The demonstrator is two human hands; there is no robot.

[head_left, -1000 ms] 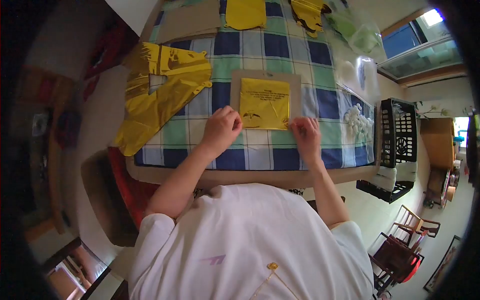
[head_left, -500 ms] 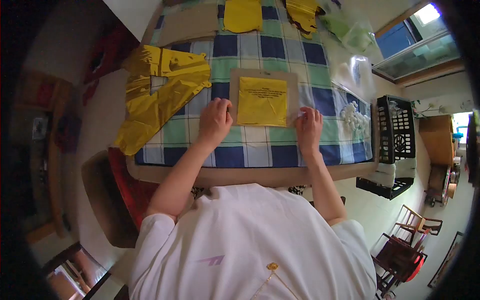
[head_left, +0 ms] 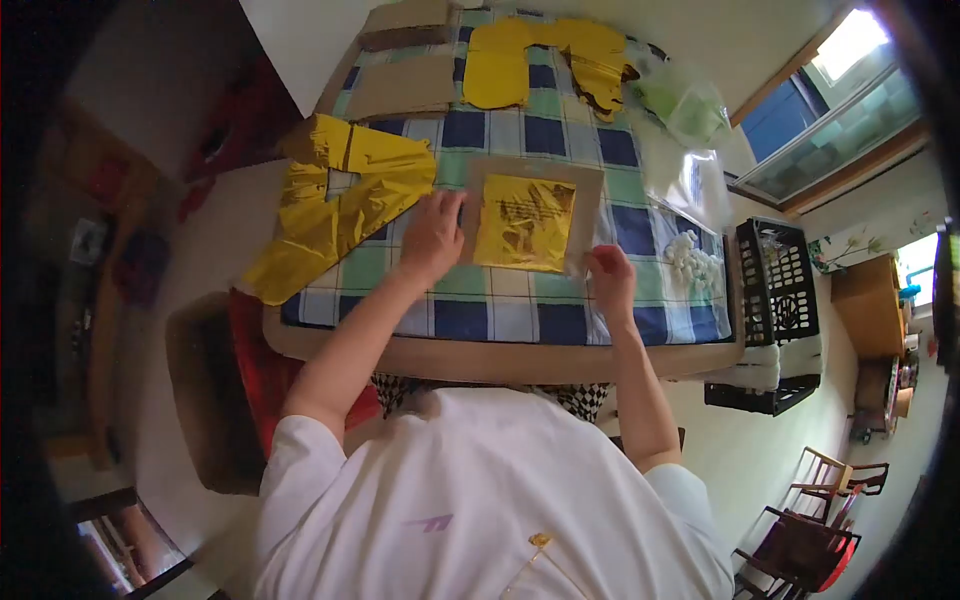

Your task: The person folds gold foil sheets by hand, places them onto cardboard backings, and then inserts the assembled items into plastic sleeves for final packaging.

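A brown cardboard sheet (head_left: 590, 200) lies on the checked tablecloth with a folded gold foil packet (head_left: 525, 222) on top of it. My left hand (head_left: 432, 240) grips the sheet's left edge, thumb on top. My right hand (head_left: 610, 280) pinches the sheet's near right corner. The foil packet sits between both hands and shows dark print near its top.
A large crumpled gold foil balloon (head_left: 335, 205) lies left of the sheet. Yellow foil pieces (head_left: 540, 60), cardboard pieces (head_left: 405, 85) and clear plastic bags (head_left: 685, 100) fill the far side. White bits (head_left: 690, 262) lie right. A black basket (head_left: 778, 290) stands past the table edge (head_left: 500, 355).
My left hand slid from the packet's near corner to the sheet's left edge. My right hand closed on the sheet's near right corner. The foil surface now looks more wrinkled and reflective.
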